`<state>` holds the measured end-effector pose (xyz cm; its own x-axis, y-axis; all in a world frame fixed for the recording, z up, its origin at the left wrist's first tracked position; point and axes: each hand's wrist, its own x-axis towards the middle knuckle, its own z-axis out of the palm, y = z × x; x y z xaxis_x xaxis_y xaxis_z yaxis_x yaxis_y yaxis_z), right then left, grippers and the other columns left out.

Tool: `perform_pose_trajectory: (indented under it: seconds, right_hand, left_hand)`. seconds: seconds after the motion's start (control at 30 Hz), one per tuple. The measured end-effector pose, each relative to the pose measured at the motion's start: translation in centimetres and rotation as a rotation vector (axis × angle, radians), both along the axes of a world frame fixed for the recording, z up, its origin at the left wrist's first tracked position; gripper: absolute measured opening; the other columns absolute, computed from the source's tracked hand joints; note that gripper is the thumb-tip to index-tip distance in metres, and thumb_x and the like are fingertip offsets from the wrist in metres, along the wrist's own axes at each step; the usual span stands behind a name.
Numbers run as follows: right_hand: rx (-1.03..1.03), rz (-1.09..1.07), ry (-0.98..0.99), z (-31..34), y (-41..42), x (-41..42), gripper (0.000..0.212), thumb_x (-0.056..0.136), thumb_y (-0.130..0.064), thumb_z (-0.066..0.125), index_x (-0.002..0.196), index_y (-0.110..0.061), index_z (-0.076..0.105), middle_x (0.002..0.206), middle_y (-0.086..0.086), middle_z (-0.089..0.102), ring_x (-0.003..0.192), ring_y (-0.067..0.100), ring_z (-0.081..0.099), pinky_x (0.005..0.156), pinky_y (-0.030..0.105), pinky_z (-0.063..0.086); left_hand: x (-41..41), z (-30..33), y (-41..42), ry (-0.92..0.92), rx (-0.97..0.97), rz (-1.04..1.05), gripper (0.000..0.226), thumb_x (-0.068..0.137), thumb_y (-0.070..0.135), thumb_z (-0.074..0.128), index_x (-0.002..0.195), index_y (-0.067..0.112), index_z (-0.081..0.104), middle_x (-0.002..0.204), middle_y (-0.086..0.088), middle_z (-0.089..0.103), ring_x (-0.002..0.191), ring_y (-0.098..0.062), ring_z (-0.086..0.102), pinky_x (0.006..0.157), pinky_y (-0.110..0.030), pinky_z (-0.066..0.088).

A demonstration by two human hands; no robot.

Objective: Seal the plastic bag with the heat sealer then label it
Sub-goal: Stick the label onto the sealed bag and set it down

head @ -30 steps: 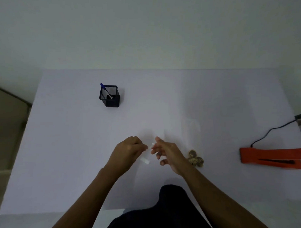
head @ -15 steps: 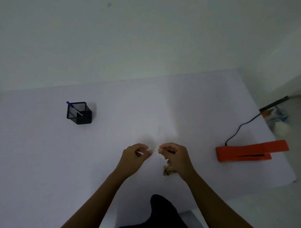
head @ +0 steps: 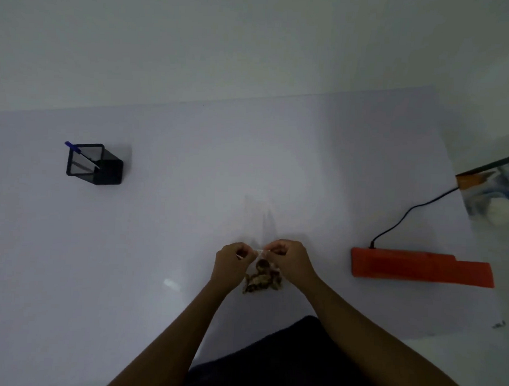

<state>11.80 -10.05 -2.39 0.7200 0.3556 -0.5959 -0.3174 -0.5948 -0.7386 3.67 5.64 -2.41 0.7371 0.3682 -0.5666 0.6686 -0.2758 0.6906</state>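
Observation:
A small clear plastic bag (head: 262, 275) with brown dried pieces inside hangs between my hands above the white table (head: 189, 219). My left hand (head: 233, 263) pinches the bag's top edge on the left. My right hand (head: 288, 260) pinches the same edge on the right. The orange heat sealer (head: 418, 269) lies shut on the table to the right of my hands, with a black cord (head: 405, 219) running off the back of it. A small white label (head: 170, 283) lies on the table left of my left forearm.
A black mesh pen holder (head: 94, 164) with a blue pen (head: 80, 153) stands at the far left. A box with packaging (head: 495, 195) sits beyond the table's right edge. The wall rises behind the table.
Both hands closed on the bag's top edge and lifted it, so the brown contents now hang below my fingers. The camera view swung to the right.

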Motion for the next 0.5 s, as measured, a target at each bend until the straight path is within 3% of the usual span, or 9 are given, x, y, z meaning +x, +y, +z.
perform_pose_trajectory:
  seconds: [0.07,0.13,0.23,0.37,0.5]
  right_hand:
    - [-0.044,0.029,-0.003,-0.8,0.1,0.3,0.006,0.082,-0.019,0.081,0.081,-0.020,0.075,0.072,-0.008,0.072,0.061,-0.005,0.065,0.059,0.010,0.049]
    - [-0.079,0.029,-0.031,-1.4,0.4,0.5,0.008,0.079,-0.017,0.082,0.078,-0.021,0.075,0.072,-0.006,0.073,0.066,0.002,0.068,0.061,0.015,0.053]
    - [-0.107,0.030,-0.053,-2.2,0.6,1.2,0.007,0.077,-0.017,0.083,0.078,-0.017,0.076,0.076,0.002,0.076,0.073,0.015,0.073,0.068,0.022,0.056]
    - [-0.151,0.050,-0.080,-2.8,0.9,2.0,0.008,0.076,-0.019,0.083,0.079,-0.015,0.076,0.075,0.000,0.075,0.073,0.012,0.071,0.066,0.019,0.052]
    - [-0.178,0.068,-0.079,-3.2,1.2,2.2,0.009,0.077,-0.021,0.082,0.078,-0.015,0.075,0.072,-0.003,0.073,0.070,0.012,0.070,0.065,0.023,0.055]
  left_hand:
    - [0.2,-0.9,-0.6,0.048,0.034,0.024,0.018,0.088,0.028,0.070,0.080,0.012,0.074,0.074,0.002,0.071,0.071,-0.015,0.067,0.066,-0.027,0.054]
    - [0.4,-1.5,-1.0,0.082,0.079,0.029,0.024,0.088,0.030,0.068,0.074,0.011,0.071,0.068,-0.001,0.070,0.067,-0.018,0.066,0.065,-0.034,0.055]
    - [1.1,-1.8,-1.5,0.120,0.136,0.043,0.030,0.087,0.035,0.066,0.066,0.013,0.066,0.060,0.001,0.065,0.058,-0.012,0.061,0.057,-0.027,0.048]
    - [2.1,-1.8,-1.6,0.179,0.177,0.062,0.036,0.086,0.036,0.066,0.057,0.022,0.051,0.054,0.008,0.054,0.052,-0.008,0.052,0.050,-0.022,0.034]
    - [2.6,-2.3,-1.3,0.195,0.169,0.039,0.031,0.087,0.034,0.068,0.060,0.027,0.054,0.056,0.010,0.056,0.054,-0.007,0.054,0.050,-0.020,0.034]
